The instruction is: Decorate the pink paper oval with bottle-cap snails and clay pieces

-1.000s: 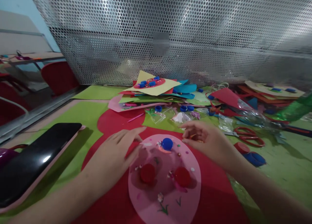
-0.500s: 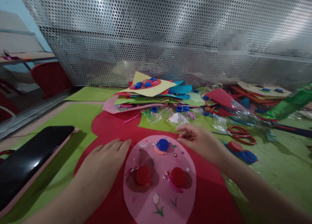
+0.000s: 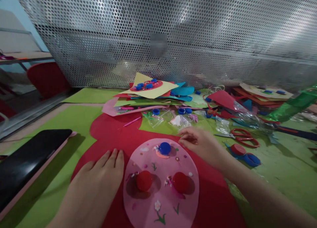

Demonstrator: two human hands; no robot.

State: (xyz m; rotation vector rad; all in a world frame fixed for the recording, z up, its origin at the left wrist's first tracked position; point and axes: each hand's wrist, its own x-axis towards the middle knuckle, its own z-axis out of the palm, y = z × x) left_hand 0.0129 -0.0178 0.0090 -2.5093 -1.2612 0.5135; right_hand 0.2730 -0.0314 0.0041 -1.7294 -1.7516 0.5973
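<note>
A pink paper oval [image 3: 170,201] lies on a large red paper shape [image 3: 213,201]. On it sit a blue bottle cap [image 3: 164,148], a red cap [image 3: 144,180] at left and another red cap [image 3: 180,182] at right, among small clay flowers, leaves and dots. My left hand [image 3: 101,175] rests flat on the red paper just left of the oval, fingers stretched out. At the oval's upper right edge, my right hand [image 3: 200,143] has its fingers curled in a pinch; whatever may be between the fingertips is hidden.
A black phone [image 3: 32,162] lies at left. Red-handled scissors [image 3: 244,137] and loose caps [image 3: 252,159] are right of my right hand. Behind stand stacked coloured papers [image 3: 148,93], plastic bags [image 3: 179,120], a green bottle [image 3: 289,105] and a perforated metal panel [image 3: 123,33].
My left hand has drawn back slightly left and down from the oval's edge. The right hand stays by the upper right edge, still curled. The view has shifted a little.
</note>
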